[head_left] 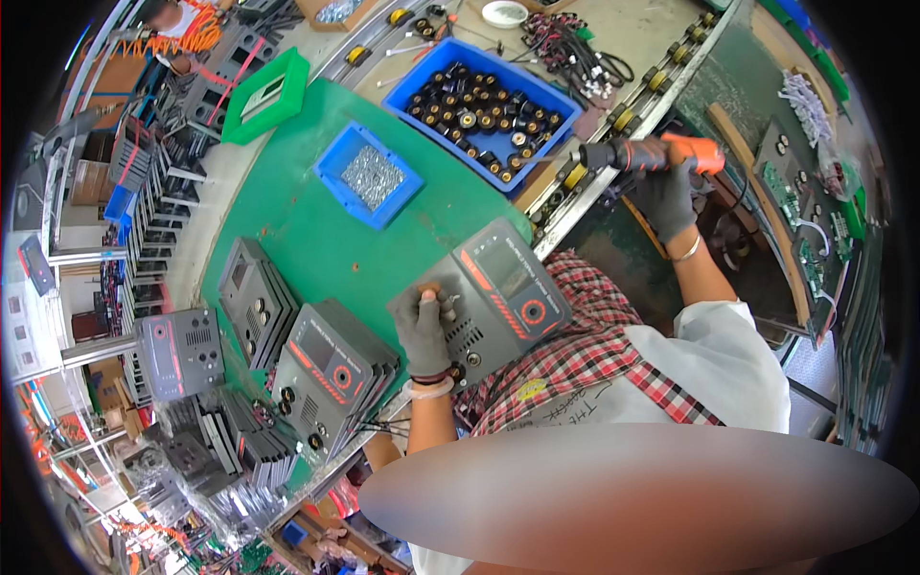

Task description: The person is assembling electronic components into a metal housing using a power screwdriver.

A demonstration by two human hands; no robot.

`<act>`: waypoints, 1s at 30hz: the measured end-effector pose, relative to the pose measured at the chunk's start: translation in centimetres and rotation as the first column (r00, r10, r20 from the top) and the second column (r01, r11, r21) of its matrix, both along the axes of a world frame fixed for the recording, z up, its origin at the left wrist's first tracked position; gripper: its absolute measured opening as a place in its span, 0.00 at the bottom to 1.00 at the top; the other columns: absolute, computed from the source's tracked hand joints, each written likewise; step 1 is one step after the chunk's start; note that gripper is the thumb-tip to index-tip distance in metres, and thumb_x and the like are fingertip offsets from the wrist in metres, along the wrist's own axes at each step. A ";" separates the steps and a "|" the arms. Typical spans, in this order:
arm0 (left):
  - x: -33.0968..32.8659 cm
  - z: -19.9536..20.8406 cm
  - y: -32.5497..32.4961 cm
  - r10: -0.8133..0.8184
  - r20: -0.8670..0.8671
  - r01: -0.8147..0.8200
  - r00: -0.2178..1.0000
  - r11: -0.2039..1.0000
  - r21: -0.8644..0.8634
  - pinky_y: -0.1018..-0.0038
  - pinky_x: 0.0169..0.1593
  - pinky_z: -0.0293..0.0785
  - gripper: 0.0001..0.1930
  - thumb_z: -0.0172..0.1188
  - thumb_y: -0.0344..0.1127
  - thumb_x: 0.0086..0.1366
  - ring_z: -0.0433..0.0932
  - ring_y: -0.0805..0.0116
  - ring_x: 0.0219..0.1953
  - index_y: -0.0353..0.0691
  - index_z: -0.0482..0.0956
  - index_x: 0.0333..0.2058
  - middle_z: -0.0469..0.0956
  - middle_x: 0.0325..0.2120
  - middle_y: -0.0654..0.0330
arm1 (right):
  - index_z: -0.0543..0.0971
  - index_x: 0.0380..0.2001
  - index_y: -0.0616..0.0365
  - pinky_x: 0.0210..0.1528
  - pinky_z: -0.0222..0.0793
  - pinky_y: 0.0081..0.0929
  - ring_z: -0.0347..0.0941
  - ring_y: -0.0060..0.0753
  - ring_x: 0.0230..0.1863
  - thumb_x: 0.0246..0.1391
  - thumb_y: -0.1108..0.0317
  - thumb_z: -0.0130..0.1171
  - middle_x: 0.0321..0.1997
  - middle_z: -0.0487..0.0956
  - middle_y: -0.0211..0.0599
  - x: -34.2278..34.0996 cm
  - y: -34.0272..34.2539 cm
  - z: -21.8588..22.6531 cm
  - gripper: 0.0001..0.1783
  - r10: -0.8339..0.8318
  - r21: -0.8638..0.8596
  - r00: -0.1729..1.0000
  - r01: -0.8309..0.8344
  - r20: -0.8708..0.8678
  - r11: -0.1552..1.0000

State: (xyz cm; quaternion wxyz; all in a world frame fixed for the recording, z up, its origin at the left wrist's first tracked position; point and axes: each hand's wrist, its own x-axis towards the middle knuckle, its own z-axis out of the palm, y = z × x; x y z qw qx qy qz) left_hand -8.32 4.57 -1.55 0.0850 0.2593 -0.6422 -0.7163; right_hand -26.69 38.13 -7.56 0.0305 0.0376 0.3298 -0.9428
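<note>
A grey front panel with a dark display window, a round red-ringed dial mark and vent slots lies at the table edge against my apron. Over its left part rests my left hand, in a grey glove with bare fingertips. Its fingers are curled together; a tiny pale thing shows at the tips, too small to name. Out to the right, my gloved right hand is closed round an orange and black power screwdriver, held level above the rail with its tip pointing left, apart from the panel.
A blue tray of screws and a larger blue bin of black knobs stand on the green mat. Stacked panels lie left. A roller rail, wires and circuit boards are beyond. Another person is far left.
</note>
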 end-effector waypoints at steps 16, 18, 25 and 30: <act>-0.1 -0.2 -0.2 -0.025 -0.014 0.025 1.000 1.000 0.008 0.82 0.23 0.63 0.10 0.47 0.33 0.59 0.66 0.77 0.20 0.32 0.71 0.28 0.69 0.20 0.62 | 0.69 0.37 0.58 0.45 0.66 0.27 0.69 0.30 0.39 0.49 0.58 0.55 0.35 0.73 0.33 2.0 -0.9 -4.1 0.18 0.150 -0.062 0.986 -0.145 0.078 0.987; 0.0 -0.1 -0.1 -0.029 -0.012 0.029 1.000 1.000 -0.012 0.82 0.23 0.63 0.10 0.48 0.35 0.59 0.65 0.77 0.20 0.32 0.70 0.28 0.69 0.19 0.62 | 0.70 0.37 0.60 0.42 0.68 0.27 0.70 0.28 0.40 0.48 0.58 0.56 0.36 0.74 0.33 2.9 -0.6 -3.3 0.18 0.185 -0.046 0.982 -0.183 0.040 0.982; 0.0 -0.1 -0.1 -0.054 -0.005 0.054 0.999 0.998 0.017 0.82 0.24 0.63 0.10 0.47 0.35 0.59 0.65 0.77 0.21 0.32 0.70 0.30 0.68 0.20 0.62 | 0.70 0.39 0.62 0.46 0.67 0.28 0.70 0.29 0.40 0.48 0.60 0.55 0.38 0.73 0.35 2.6 -0.8 -0.4 0.18 -0.036 0.012 0.995 0.035 0.091 0.999; 0.1 -0.5 -0.2 -0.048 -0.025 0.047 0.999 0.998 -0.035 0.82 0.24 0.65 0.10 0.48 0.34 0.59 0.67 0.77 0.20 0.32 0.72 0.29 0.71 0.20 0.62 | 0.70 0.40 0.64 0.49 0.65 0.29 0.69 0.31 0.43 0.48 0.56 0.55 0.41 0.73 0.37 1.9 -4.1 0.6 0.22 0.108 0.259 0.982 -0.147 0.157 0.955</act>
